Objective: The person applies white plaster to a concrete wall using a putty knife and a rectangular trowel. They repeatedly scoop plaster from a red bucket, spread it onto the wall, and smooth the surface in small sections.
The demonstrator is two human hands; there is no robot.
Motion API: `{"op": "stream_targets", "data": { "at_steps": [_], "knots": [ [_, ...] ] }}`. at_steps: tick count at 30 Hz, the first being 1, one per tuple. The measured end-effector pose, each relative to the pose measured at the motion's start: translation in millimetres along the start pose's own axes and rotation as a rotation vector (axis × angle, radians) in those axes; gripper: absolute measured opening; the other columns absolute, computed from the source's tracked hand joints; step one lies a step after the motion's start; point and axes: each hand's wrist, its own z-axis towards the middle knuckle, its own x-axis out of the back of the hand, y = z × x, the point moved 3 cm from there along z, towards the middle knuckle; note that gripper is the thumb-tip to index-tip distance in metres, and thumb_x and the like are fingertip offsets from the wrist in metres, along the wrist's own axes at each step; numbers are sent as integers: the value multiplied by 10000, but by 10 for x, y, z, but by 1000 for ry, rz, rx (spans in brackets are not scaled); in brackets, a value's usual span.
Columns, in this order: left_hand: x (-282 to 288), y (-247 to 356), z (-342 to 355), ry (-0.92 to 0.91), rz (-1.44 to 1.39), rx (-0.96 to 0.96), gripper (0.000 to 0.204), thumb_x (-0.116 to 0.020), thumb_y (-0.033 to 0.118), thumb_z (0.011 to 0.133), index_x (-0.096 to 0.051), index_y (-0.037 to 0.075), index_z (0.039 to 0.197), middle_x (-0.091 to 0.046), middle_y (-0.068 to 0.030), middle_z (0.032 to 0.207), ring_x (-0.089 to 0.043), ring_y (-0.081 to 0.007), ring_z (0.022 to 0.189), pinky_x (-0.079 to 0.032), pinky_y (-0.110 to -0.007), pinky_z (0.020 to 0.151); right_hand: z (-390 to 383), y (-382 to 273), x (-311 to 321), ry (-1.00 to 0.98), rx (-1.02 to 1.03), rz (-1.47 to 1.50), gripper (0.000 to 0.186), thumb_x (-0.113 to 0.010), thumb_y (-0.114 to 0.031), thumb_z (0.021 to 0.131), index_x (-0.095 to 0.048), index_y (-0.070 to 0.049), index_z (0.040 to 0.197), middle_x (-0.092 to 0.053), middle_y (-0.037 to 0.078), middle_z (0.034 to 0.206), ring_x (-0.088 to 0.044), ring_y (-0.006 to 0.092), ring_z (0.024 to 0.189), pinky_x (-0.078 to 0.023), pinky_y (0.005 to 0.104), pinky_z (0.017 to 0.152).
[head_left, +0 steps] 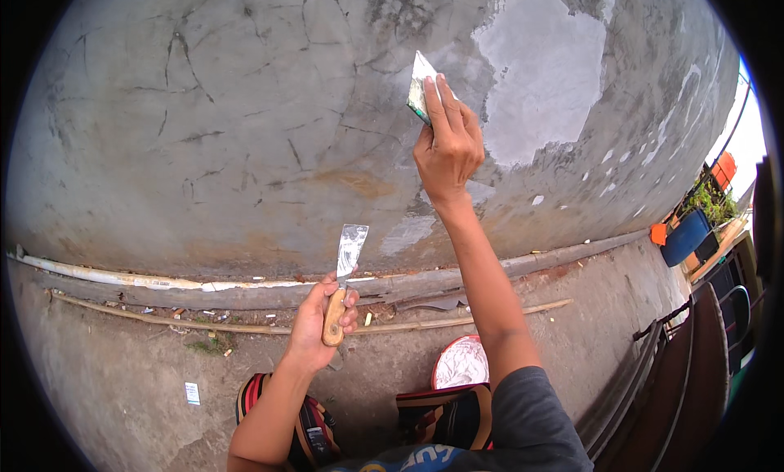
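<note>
A view looking down at a person's two bare hands working close to a cracked grey cement wall (245, 104) that fills the upper part of the scene. At far left, a pale pipe (114, 278) runs along the foot of the wall, with a thin stick (163, 317) lying on the ground just in front of it and a small scrap of paper (192, 393) on the dirt floor. Left of centre, the left hand (322, 317) is closed around the wooden handle of a putty knife (347, 268), held upright with its metal blade pointing up, smeared with pale filler and clear of the wall. Below it, striped sandals (310, 427) show at the bottom edge. Near the centre bottom sits a round tub of white filler (460, 362) on the ground, between the person's forearms. Just right of centre, the right hand (447, 141) is raised high, fingers pressed flat over a small flat scraper (419, 88) held against the wall. To its right spreads a lighter patch of fresh filler (543, 72). At far right, a blue barrel (684, 237) and green plants (710, 201) stand well apart from the work.
</note>
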Motion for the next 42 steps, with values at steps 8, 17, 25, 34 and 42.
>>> {"op": "stream_targets", "data": {
  "at_steps": [8, 17, 25, 34, 42],
  "knots": [
    [-22, -37, 12, 2, -8, 17, 402, -433, 259, 965, -483, 94, 1328, -492, -13, 808, -431, -95, 591, -384, -256, 544, -798, -452, -557, -82, -56, 32, 647, -648, 39, 689, -644, -177, 1298, -598, 55, 1373, -598, 206, 1202, -489, 310, 813],
    [3, 8, -16, 35, -2, 3, 401, -432, 271, 970, -481, 101, 1329, -491, -9, 811, -426, -91, 582, -385, -257, 541, 196, 326, 152, 15, -304, 123, 538, -598, 74, 739, -668, -129, 1233, -690, 89, 1197, -680, 268, 1038, -546, 369, 786],
    [1, -19, 7, 52, -27, -4, 391, -436, 268, 971, -486, 115, 1327, -490, -6, 810, -433, -91, 584, -376, -256, 535, -627, -481, -458, -71, -152, 80, 636, -652, 27, 716, -624, -176, 1319, -635, 105, 1294, -634, 282, 1163, -534, 386, 940],
    [-19, 44, -65, 24, -21, -40, 388, -415, 258, 979, -483, 108, 1330, -488, -10, 818, -433, -91, 593, -378, -255, 553, -308, -143, 133, -181, 322, 214, 477, -614, -42, 847, -679, -324, 1227, -632, -21, 1319, -579, 218, 1242, -436, 404, 1077],
    [41, 19, 30, 71, 9, -15, 415, -435, 260, 957, -475, 98, 1337, -484, -5, 802, -431, -91, 593, -381, -249, 541, 299, 697, -116, -487, 951, -79, 509, -574, -225, 894, -512, -333, 1388, -439, -90, 1503, -361, 151, 1419, -250, 386, 1227]
  ]
}}
